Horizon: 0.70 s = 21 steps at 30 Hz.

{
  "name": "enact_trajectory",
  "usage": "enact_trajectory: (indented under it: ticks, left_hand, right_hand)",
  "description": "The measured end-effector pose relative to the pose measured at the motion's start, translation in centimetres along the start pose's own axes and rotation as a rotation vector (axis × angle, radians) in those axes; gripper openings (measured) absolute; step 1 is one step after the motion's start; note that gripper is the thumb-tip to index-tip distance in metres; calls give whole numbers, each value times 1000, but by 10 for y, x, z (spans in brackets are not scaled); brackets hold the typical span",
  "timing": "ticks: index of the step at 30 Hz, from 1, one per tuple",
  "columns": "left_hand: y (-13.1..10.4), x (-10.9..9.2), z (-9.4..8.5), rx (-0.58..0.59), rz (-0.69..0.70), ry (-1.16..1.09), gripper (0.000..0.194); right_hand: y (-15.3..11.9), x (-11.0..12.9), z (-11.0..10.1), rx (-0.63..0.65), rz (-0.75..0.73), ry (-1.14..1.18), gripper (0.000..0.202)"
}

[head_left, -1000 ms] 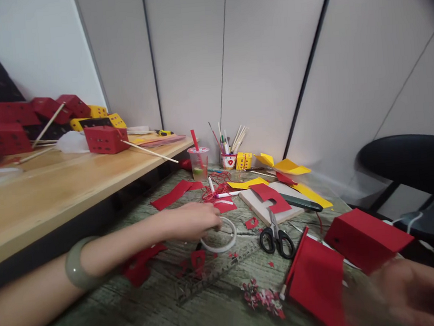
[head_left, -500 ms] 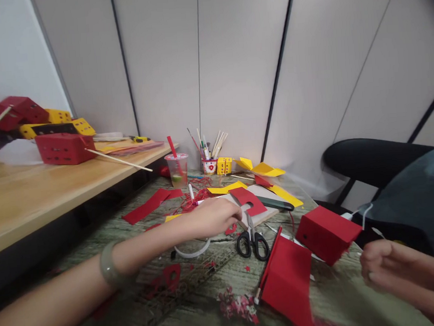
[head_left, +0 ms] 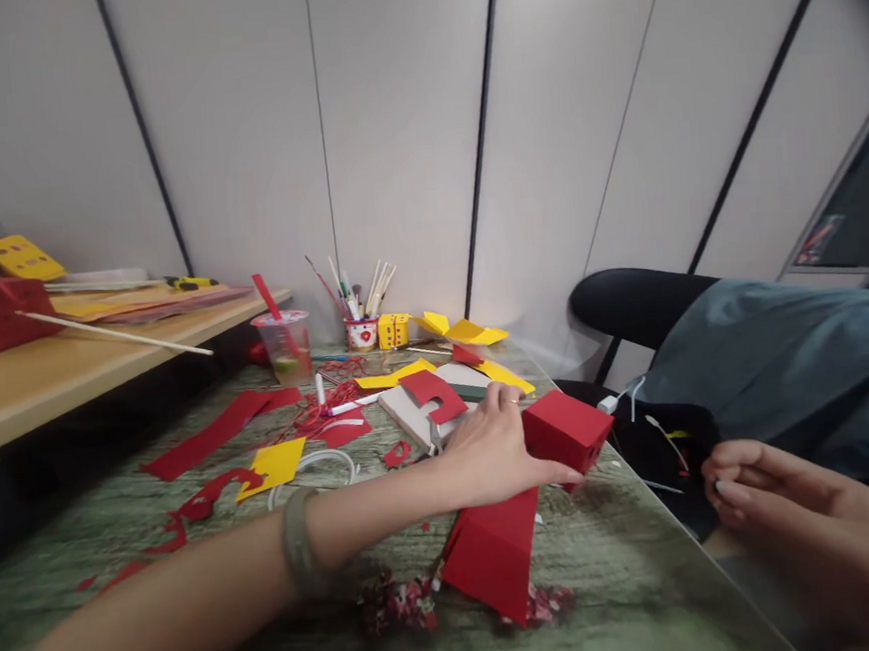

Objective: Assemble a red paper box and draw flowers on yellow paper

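From the head view, half a second ago my left grip [head_left: 486,452] was over by the scissors and the white ring [head_left: 329,457]; now it has come across to the red box [head_left: 572,425], hiding most of the scissors. My fingers are at the box's left side and my thumb stretches along its near face, the two spread well apart; I cannot tell whether they have hold of it. The box sits near the right edge of the counter [head_left: 626,561], beyond the folded red paper [head_left: 498,556].

My right grip [head_left: 815,516], looser before, is drawn in now, thumb against curled fingers, just off that edge. A dark speck shows at its tips, but I cannot tell if anything is pinched there. The view has swung right, so a yellow sheet [head_left: 274,465] shows more fully.
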<state>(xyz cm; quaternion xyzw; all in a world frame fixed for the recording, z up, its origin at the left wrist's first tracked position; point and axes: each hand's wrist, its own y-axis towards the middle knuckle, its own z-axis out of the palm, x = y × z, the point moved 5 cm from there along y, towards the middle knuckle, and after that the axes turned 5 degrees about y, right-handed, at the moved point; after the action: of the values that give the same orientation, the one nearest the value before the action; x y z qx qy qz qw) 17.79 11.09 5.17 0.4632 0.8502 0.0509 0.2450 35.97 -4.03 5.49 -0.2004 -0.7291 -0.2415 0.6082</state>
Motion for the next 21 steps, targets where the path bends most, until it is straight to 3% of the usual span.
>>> enact_trajectory:
  ticks: [3,6,9,13,16,18,21]
  left_hand:
    - [16,-11,18,-17,-56,-66,113]
    - [35,-9,22,-26,-82,-135,96]
    - [52,1,1,-99,-65,-220,81]
    - [73,13,-43,-185,-51,-283,81]
    - [79,12,-60,-184,-14,-279,78]
    - [75,7,-55,-150,22,-259,78]
    - [61,0,-26,-60,73,-206,82]
  right_hand:
    - [-1,-2,-1,16,12,47,12]
    - [-1,-6,-7,6,9,25,11]
    - [-3,-10,-17,-28,1,9,11]
    - [-6,-13,-21,-11,23,68,11]
    - [-4,-16,-16,12,30,151,8]
    - [-2,-18,-11,21,27,183,10]
    - [1,-23,-4,94,44,131,18]
